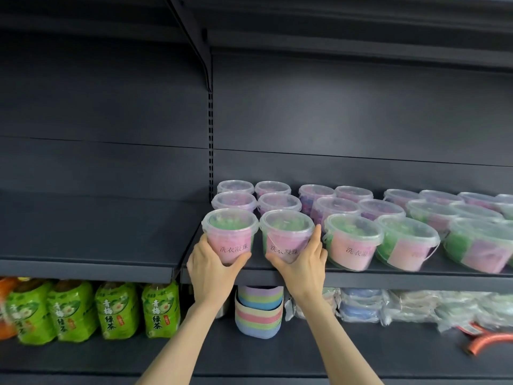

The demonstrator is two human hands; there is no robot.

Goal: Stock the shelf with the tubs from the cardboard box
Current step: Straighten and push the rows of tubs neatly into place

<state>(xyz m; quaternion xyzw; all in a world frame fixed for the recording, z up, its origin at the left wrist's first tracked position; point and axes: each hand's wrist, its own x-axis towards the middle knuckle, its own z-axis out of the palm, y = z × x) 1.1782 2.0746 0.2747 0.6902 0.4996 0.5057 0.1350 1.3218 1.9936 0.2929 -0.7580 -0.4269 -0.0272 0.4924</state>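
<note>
Head view: one picture, looking at a dark shop shelf [361,276] at chest height.
Left hand [212,269]: fingers curled round the lower wall of the left front tub [230,234], thumb under its front, holding it at the shelf's front edge.
Right hand [304,265]: fingers wrapped round the right front tub [286,237], one fingertip raised along its right side; this tub sits just beside the left one.
Tubs: clear, lidded, with pink labels; green and pink or purple pieces show through the walls, too blurred to tell more.
Stocked rows [361,212]: tubs stand three deep in columns running off to the right, close together.
Progress: by my reading well along, since this bay looks nearly filled and these two close its left front corner.
Left to do: letting go of the pair; the neighbouring bay [91,226] to the left is bare.
Cardboard box: not in view, so what remains in it cannot be told.
Shelf below: green drink packs [116,309] and stacked coloured bowls [258,312].
</note>
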